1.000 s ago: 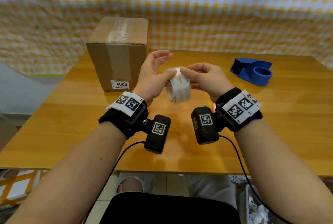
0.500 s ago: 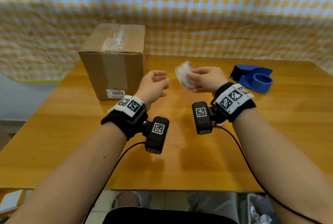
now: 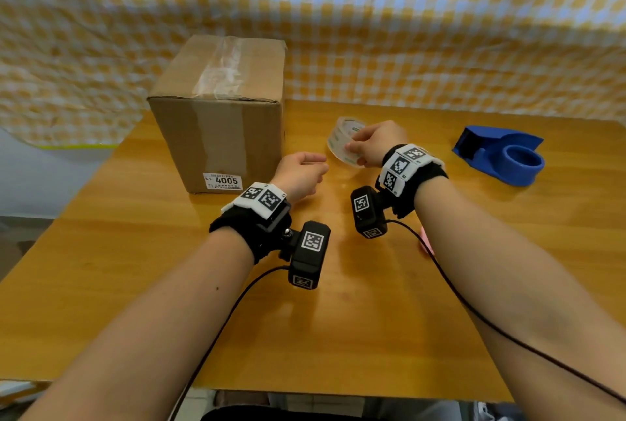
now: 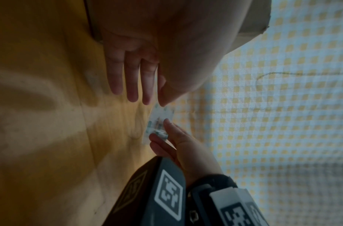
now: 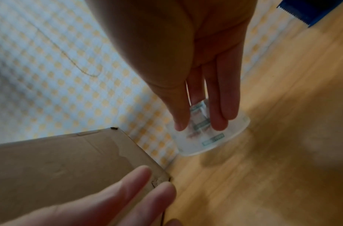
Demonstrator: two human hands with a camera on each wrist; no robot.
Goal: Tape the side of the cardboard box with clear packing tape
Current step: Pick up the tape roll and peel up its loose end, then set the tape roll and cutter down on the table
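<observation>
The cardboard box (image 3: 220, 115) stood near the far left corner of the counter (image 3: 372, 302). A strip of clear tape (image 3: 216, 71) already ran along its top seam and down the near face. The side facing the hands showed bare cardboard in the right wrist view, so the side taping looked not yet begun.

The right hand (image 3: 376, 144) grasped the roll of clear packing tape (image 3: 342, 142) toward the far middle of the counter, just beside the box; whether the roll touched the wood could not be told. The left hand (image 3: 299, 175) hung released, fingers loosely bent, holding nothing, near the box's near right corner.

A blue tape dispenser (image 3: 501, 158) sat toward the far right edge. The counter was yellowish wood, and a yellow-and-white checked cloth (image 3: 406, 31) covered the wall behind it.
</observation>
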